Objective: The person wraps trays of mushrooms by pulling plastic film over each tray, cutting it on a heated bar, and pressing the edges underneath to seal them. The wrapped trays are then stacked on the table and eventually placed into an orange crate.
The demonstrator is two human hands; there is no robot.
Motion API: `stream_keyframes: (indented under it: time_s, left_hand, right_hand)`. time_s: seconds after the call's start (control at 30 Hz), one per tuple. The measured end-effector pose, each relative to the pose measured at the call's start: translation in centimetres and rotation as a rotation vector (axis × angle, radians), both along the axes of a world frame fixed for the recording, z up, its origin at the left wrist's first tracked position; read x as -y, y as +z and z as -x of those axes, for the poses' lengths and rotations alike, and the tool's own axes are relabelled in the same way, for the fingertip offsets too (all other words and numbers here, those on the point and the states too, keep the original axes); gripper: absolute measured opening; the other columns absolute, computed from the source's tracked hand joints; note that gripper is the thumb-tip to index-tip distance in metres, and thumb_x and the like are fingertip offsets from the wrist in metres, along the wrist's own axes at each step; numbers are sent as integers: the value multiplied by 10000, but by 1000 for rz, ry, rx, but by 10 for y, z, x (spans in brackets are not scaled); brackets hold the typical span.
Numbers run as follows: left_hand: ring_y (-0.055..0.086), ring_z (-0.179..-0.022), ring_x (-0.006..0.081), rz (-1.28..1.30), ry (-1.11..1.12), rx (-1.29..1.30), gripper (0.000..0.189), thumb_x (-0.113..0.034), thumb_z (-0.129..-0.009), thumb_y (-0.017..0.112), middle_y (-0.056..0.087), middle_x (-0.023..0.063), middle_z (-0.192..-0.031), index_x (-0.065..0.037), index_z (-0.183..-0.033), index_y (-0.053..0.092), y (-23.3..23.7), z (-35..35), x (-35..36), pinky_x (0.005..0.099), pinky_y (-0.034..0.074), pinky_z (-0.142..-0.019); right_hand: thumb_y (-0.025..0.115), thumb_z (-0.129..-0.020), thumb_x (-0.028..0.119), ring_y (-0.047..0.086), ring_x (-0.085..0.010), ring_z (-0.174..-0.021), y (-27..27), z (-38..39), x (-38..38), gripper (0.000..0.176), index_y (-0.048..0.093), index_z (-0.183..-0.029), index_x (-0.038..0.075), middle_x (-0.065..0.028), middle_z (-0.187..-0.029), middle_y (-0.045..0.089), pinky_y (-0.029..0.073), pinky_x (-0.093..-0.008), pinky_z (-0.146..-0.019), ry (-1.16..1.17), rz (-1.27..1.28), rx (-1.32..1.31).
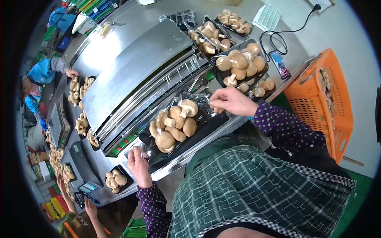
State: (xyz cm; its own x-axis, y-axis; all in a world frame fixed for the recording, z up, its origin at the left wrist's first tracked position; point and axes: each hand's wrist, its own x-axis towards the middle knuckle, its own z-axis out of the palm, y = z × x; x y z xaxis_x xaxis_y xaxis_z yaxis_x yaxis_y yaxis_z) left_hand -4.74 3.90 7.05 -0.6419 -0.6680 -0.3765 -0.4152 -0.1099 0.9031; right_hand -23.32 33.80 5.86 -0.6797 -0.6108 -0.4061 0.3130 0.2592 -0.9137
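Brown mushrooms (pixel 177 134) lie in a black tray (pixel 209 127) in front of the metal wrapping machine (pixel 135 75), with clear plastic film (pixel 201 102) around them. At the tray's right end my right hand (pixel 232 102) pinches the film between thumb and fingers. Near the opposite end my left hand (pixel 139 164) has its fingertips pressed together on the film's other edge. Both hands are at the sides of the tray, not on the mushrooms. The film's underside is hidden.
Filled mushroom trays (pixel 240 65) stand at the right, beside a phone (pixel 280 64) and a black cable (pixel 295 31). An orange crate (pixel 337 107) is further right. A small mushroom tray (pixel 116 180) and a scale (pixel 81 168) are at the left, where other people's hands (pixel 91 208) work.
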Motion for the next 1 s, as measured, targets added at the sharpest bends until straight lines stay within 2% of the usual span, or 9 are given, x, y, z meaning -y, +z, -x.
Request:
stream_keyframes:
  time_s: [0.2, 0.37, 0.4, 0.53, 0.6, 0.77, 0.8, 0.9, 1.0]
  left_hand:
    - [272, -440, 9, 75, 26, 50, 326, -275, -921, 515, 379, -71, -529, -102, -649, 472, -11, 2, 8, 195, 196, -398]
    - [408, -507, 78, 727, -646, 424, 296, -109, -836, 547, 470, 23, -486, 64, -598, 520, -25, -100, 23, 289, 354, -450]
    - [447, -536, 88, 481, -769, 658, 180, -70, -808, 567, 526, 29, -569, 67, -690, 564, -49, -117, 15, 306, 390, -472]
    - [538, -644, 197, 93, -634, 44, 249, -173, -844, 550, 602, 107, -852, 30, -988, 560, -84, -100, -75, 329, 448, -596]
    - [502, -629, 183, 157, -586, -118, 260, -201, -837, 547, 560, 98, -802, 22, -968, 547, -66, -68, -102, 311, 431, -585]
    - [414, -592, 148, 273, -114, -562, 295, -272, -818, 539, 454, 75, -678, 3, -921, 513, 7, -1, -166, 264, 389, -558]
    - [427, -615, 153, 539, -680, -511, 263, -246, -793, 547, 480, 91, -722, -1, -883, 519, 30, 17, -128, 264, 390, -563]
    - [500, -808, 188, -163, -1216, -394, 355, -291, -886, 442, 509, 141, -949, 25, -1044, 474, 107, 31, -106, 275, 421, -713]
    - [505, -1006, 220, -866, -1177, 220, 463, -295, -927, 402, 471, 184, -1174, 54, -1230, 387, 118, 21, -79, 293, 402, -850]
  right_hand:
    - [531, -869, 157, 461, -97, -527, -22, -10, 23, 232, 528, -733, -32, -44, -560, 489, 396, -288, -496, -339, -13, -321]
    - [557, -833, 238, 510, -205, -502, -27, -60, -83, 312, 537, -644, -9, -134, -581, 555, 421, -352, -518, 9, -344, -445]
    - [566, -809, 232, 526, -216, -510, -43, -79, -90, 300, 560, -635, -11, -149, -576, 554, 429, -360, -521, 42, -438, -242]
    - [583, -738, 191, 585, -210, -631, -117, -129, -41, 215, 626, -752, -19, -149, -701, 617, 463, -343, -602, 397, -325, -476]
    - [594, -758, 163, 581, -175, -719, -124, -138, -21, 191, 624, -818, -15, -91, -773, 629, 459, -313, -658, -3, -38, 94]
    - [589, -792, 171, 580, -161, -751, 2, -118, 29, 241, 569, -944, -16, -82, -823, 621, 456, -289, -678, 343, 531, -12]
    - [587, -799, 172, 580, -158, -758, 19, -120, 37, 255, 558, -969, -17, -80, -833, 619, 456, -284, -682, 429, 572, -71]
    - [584, -820, 176, 579, -150, -777, 30, -127, 52, 302, 525, -1044, -17, -74, -863, 614, 454, -270, -695, 494, 693, -204]
    - [581, -841, 181, 578, -141, -797, 15, -119, 50, 354, 492, -1119, -18, -69, -894, 610, 453, -256, -707, 407, 716, -312]
